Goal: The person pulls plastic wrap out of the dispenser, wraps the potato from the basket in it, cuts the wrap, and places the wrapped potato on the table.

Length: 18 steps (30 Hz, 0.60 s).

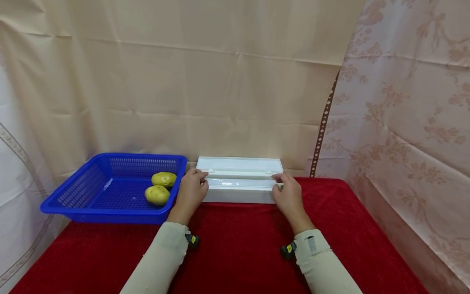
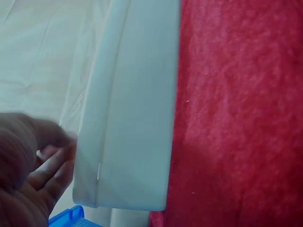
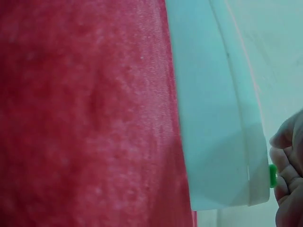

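Observation:
A long white cling film dispenser (image 1: 238, 195) lies near the back edge of the table, its lid (image 1: 238, 164) raised behind it. Clear cling film (image 1: 225, 182) shows as a shiny strip along its top. At the left end, my left hand (image 1: 191, 190) pinches the film with thumb and fingertips; wrinkled film (image 2: 78, 90) runs up from them in the left wrist view. My right hand (image 1: 289, 194) has thumb and fingers together at the right end, at the film's edge. A small green piece (image 3: 272, 176) sits by its fingers. The fingertips are partly hidden.
A blue plastic basket (image 1: 110, 217) stands to the left, close to my left forearm. Inside it lie two potatoes, one behind (image 1: 163, 179) and one in front (image 1: 157, 195). A red cloth (image 1: 238, 249) covers the table. Beige curtain (image 1: 220, 81) hangs directly behind.

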Each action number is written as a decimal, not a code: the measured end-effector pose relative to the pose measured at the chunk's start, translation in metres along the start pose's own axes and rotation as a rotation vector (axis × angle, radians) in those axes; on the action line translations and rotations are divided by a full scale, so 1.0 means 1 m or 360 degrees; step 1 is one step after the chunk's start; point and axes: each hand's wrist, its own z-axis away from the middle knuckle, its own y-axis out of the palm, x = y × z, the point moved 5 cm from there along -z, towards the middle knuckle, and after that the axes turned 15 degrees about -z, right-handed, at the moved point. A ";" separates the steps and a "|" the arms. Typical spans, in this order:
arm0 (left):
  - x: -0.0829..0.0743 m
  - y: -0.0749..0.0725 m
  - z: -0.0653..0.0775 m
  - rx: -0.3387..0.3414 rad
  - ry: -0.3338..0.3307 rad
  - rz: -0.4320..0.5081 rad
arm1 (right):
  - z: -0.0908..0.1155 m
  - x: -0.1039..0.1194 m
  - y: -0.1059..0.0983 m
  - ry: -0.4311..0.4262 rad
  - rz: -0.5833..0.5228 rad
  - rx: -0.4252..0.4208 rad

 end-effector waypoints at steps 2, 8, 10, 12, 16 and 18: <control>0.001 0.001 0.001 -0.0011 0.0014 -0.0025 | 0.001 -0.001 0.000 0.0006 -0.0004 -0.0004; 0.002 0.005 0.000 -0.0071 0.0047 -0.0108 | 0.000 -0.004 -0.001 0.0011 -0.0003 -0.0034; 0.002 0.005 0.000 -0.0075 0.0043 -0.0119 | -0.001 -0.006 -0.002 0.0037 -0.0008 -0.0036; 0.001 0.006 -0.001 -0.0077 0.0032 -0.0117 | -0.002 -0.008 -0.003 0.0072 -0.0007 -0.0039; 0.003 0.005 0.000 -0.0163 0.0030 -0.0065 | -0.001 -0.009 -0.004 0.0089 -0.0009 -0.0063; 0.003 0.003 0.000 -0.0227 0.0046 -0.0031 | -0.001 -0.009 -0.004 0.0080 0.0005 -0.0076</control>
